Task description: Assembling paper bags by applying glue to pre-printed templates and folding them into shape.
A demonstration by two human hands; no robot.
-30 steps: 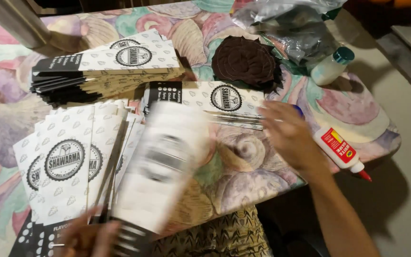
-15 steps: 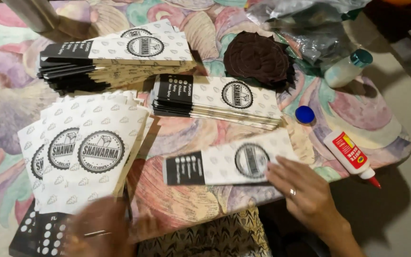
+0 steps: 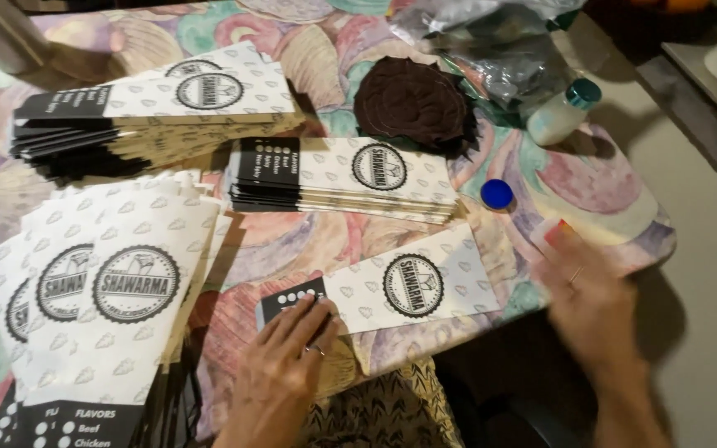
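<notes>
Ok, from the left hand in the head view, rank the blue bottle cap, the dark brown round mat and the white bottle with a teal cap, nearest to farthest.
From the left hand:
1. Blue bottle cap, up right.
2. Dark brown round mat, beyond the stacks.
3. White bottle with teal cap, far right corner.

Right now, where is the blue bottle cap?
Head view, right of centre: the blue cap lies on the tablecloth, just right of the middle sleeve stack.

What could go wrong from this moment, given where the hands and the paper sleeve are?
The single sleeve lies at the table's near edge, pinned only at its dark end by the left hand; it could slip off. The right hand is blurred over the spot where the glue lies, near the loose blue cap; glue might smear the cloth. The fanned pile may slide.
</notes>
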